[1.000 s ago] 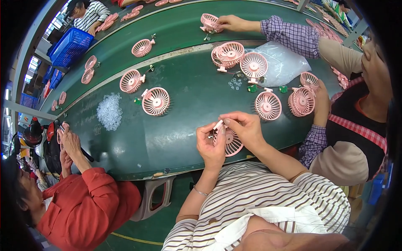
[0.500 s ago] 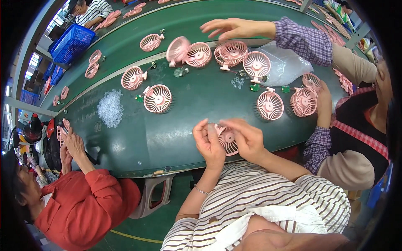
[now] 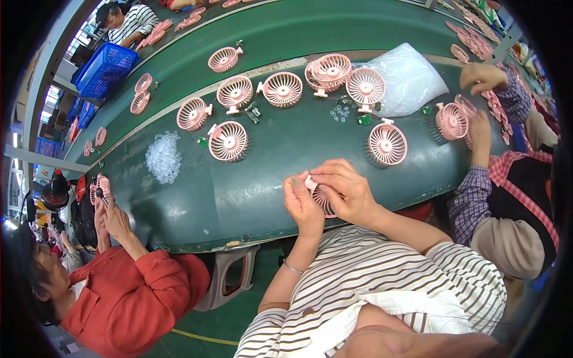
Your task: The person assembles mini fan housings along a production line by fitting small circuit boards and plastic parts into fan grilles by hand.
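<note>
A small pink fan housing (image 3: 325, 204) with slatted vents is held low at the near edge of the table. My left hand (image 3: 303, 207) is closed on its left side, the thumb up against the pale neck (image 3: 311, 184) of the housing. From the right, my right hand (image 3: 349, 194) has its fingertips pinched together at that same neck. Whether a smaller part sits between those fingertips is hidden. Both hands cover much of the housing. Beyond them, another pink fan housing (image 3: 387, 144) lies vents up on the green tabletop.
Several pink fan housings, one of them here (image 3: 282, 89), line the far side. A pile of clear small parts (image 3: 163, 157) lies left, a clear plastic bag (image 3: 406, 80) at back right. Co-workers sit close: a red sleeve (image 3: 158, 280) left, a checked sleeve (image 3: 468, 200) right.
My right fingers have closed in on the housing's neck. The right co-worker's outstretched arm has drawn back to the right, and a fan housing now rests left of another in the far row.
</note>
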Demonstrator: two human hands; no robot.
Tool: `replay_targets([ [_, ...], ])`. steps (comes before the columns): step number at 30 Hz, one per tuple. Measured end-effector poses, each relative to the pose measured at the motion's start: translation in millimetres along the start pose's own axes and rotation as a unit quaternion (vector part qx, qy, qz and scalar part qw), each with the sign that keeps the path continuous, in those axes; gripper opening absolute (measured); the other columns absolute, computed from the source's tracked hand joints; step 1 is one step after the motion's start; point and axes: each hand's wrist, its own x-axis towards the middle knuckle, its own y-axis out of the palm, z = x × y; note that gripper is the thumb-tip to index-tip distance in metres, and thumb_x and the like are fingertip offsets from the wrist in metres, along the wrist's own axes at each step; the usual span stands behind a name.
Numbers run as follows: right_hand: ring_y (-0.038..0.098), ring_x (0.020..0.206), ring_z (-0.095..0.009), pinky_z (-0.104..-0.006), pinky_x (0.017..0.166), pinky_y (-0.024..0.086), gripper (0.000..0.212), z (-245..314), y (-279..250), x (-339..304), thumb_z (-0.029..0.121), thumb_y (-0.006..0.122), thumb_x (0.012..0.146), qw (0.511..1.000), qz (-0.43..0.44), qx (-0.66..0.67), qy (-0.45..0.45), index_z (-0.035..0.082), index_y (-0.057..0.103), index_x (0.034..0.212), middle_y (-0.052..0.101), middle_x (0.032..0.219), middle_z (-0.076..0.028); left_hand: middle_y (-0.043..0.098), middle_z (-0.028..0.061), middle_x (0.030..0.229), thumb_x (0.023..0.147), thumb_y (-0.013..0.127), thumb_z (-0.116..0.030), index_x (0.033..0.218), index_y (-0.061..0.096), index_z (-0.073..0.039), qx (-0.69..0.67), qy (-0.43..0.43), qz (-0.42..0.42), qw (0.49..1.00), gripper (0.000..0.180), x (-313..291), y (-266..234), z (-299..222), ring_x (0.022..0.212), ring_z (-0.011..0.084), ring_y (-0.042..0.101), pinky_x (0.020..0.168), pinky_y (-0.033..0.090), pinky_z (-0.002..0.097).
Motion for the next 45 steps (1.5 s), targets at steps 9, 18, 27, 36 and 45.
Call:
replay_targets([
  [9,0.060,0.091,-0.029,-0.0364,0.078,0.050,0.021,-1.1,-3.1,11.0,-0.004,0.063,0.074,0.999,0.019,0.002,0.047,-0.004,0.064,0.095,0.063,0.102,-0.014,0.053,0.0004,0.082,0.099,0.048,-0.026,0.088,0.050,-0.004,-0.056,0.018,-0.019,0.998,0.024,3.0,1.9,11.7,0.073,0.0053,0.047,0.064,0.042,0.0210],
  [18,0.060,0.088,-0.030,-0.0381,0.078,0.049,0.013,-5.7,-26.0,8.8,-0.003,0.061,0.076,0.997,0.066,-0.016,0.047,-0.002,0.063,0.089,0.063,0.094,-0.013,0.055,0.0054,0.092,0.098,0.048,-0.018,0.096,0.052,-0.002,0.006,0.041,0.053,0.998,0.016,3.5,-3.1,7.5,0.084,0.0108,0.050,0.076,0.043,0.0247],
  [27,0.060,0.080,-0.015,-0.0266,0.073,0.047,0.007,-63.2,-174.7,-36.5,0.002,0.060,0.085,0.936,-0.236,-0.189,0.178,-0.005,0.062,0.088,0.065,0.087,-0.010,0.061,0.0178,0.103,0.085,0.062,-0.028,0.118,0.050,-0.003,0.445,0.046,-0.121,0.886,0.043,161.2,-99.2,-34.0,0.095,0.0342,0.059,0.080,0.045,0.0430],
  [36,0.062,0.087,-0.036,-0.0417,0.076,0.048,0.024,-143.2,-214.8,-79.3,0.018,0.061,0.086,0.828,-0.226,-0.483,0.171,-0.006,0.065,0.086,0.064,0.096,-0.019,0.066,0.0103,0.089,0.084,0.064,-0.010,0.120,0.061,-0.004,0.361,0.097,0.001,0.927,0.036,183.5,-81.3,-15.2,0.074,0.0142,0.060,0.070,0.049,0.0289],
  [45,0.062,0.075,-0.042,-0.0496,0.065,0.048,0.024,-145.8,-237.0,-69.2,0.023,0.058,0.087,0.792,-0.163,-0.500,0.312,-0.001,0.059,0.086,0.064,0.082,-0.025,0.063,0.0106,0.111,0.090,0.057,-0.004,0.127,0.053,0.001,0.044,-0.012,0.097,0.994,0.037,49.0,-48.8,-22.5,0.098,0.0133,0.058,0.088,0.046,0.0265],
])
